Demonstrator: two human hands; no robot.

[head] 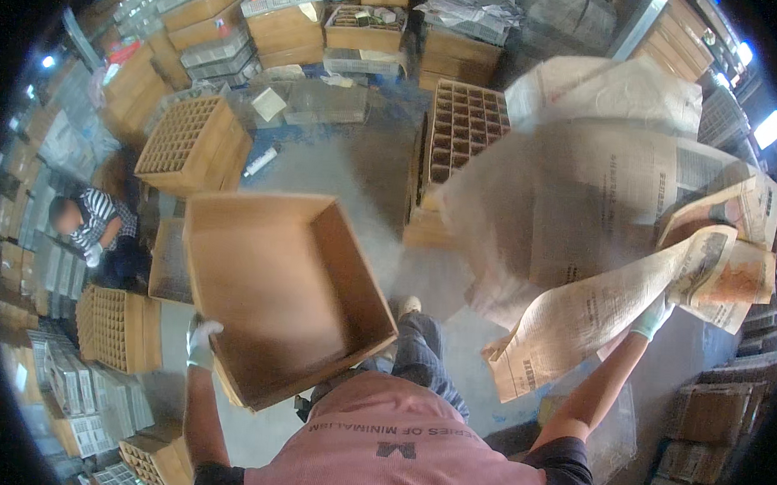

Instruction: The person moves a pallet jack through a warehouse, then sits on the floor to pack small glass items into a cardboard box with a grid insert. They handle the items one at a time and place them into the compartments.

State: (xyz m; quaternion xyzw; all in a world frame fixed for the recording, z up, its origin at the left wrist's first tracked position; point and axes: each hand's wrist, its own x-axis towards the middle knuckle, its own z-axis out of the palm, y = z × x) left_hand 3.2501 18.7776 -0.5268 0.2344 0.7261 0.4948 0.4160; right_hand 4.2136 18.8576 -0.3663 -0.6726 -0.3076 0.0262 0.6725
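My gloved left hand [203, 342] grips the near left edge of an open cardboard box [276, 283]. The box is tilted, and its bare inside faces up. On the right, my gloved right hand [655, 317] holds a bundle of large printed newspaper sheets [593, 310]. These sheets fan out forward, blurred in part, and hide some of the floor and what lies behind them. The fingers of my right hand are partly hidden by the paper.
Divided cardboard boxes stand ahead [469, 132], at left [194, 143] and at lower left [124, 328]. A person [103, 230] in a striped top crouches at left. A white tube [260, 162] lies on the floor. Stacked boxes and plastic crates [360, 66] line the far side.
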